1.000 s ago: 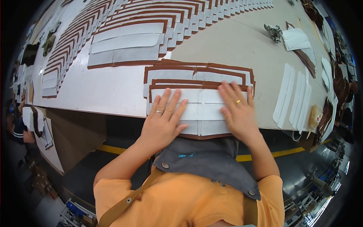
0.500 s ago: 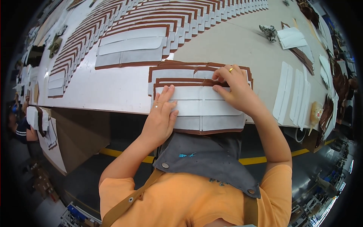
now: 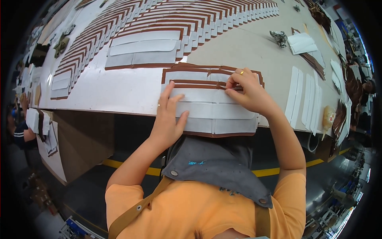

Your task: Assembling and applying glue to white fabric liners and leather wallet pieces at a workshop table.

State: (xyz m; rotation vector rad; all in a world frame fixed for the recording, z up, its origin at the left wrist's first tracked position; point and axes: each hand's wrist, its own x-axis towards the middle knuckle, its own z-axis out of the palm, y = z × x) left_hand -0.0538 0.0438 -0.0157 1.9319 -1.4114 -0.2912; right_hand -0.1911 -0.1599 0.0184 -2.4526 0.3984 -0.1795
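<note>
Fingers of the right hand (image 3: 248,91) are drawn close together, thumb against fingertips, and look to be pinching the brown upper edge of the top panel (image 3: 215,108); those of the left hand (image 3: 166,119) are spread wide, lying along the panel's left side without closing on it. This panel, white-faced with brown borders, lies at the centre of the frame on a stack (image 3: 185,75) of similar pieces; its lower border reaches past the front edge of the counter (image 3: 131,93), close to the grey apron (image 3: 215,169).

It should be light and thin, I judge, flexible like lined cloth or soft leather, yet firm enough to lie flat; the white facing may slide easily over its neighbours, and its loose-looking flaps could catch or crease; the brown border seems the safest place to take hold, with a flat palm steadying the rest.

Both elbows bend outward; the right forearm rises from the lower right, its wrist bent so that the fingers point inward to the left; the left forearm slants up from the lower left, hand nearly upright, its thumb toward the panel's middle.
</note>
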